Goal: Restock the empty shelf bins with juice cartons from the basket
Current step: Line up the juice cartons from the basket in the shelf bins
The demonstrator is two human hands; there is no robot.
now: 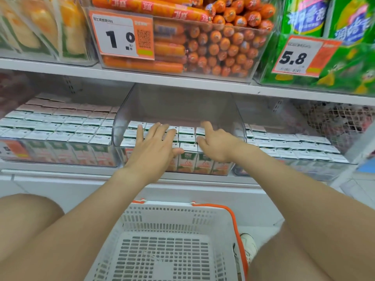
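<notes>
A clear plastic bin [121,122] stands in the middle of the lower shelf, its front rows filled with small white-topped juice cartons [187,157] that have green and orange fronts. My left hand [154,147] lies flat on the carton tops at the bin's left, fingers spread, thumb against a front carton. My right hand [215,142] rests on the cartons at the bin's right with the fingers bent and one finger raised. Neither hand grips a carton. Below, the white basket [172,218] with orange handles stands on the floor with nothing in it.
Bins on the left [56,134] and right [292,147] of the same shelf hold the same cartons. The shelf above carries orange sausages [213,43], green packs [345,63] and price tags. My bare knees flank the basket; a white shoe [248,246] shows at its right.
</notes>
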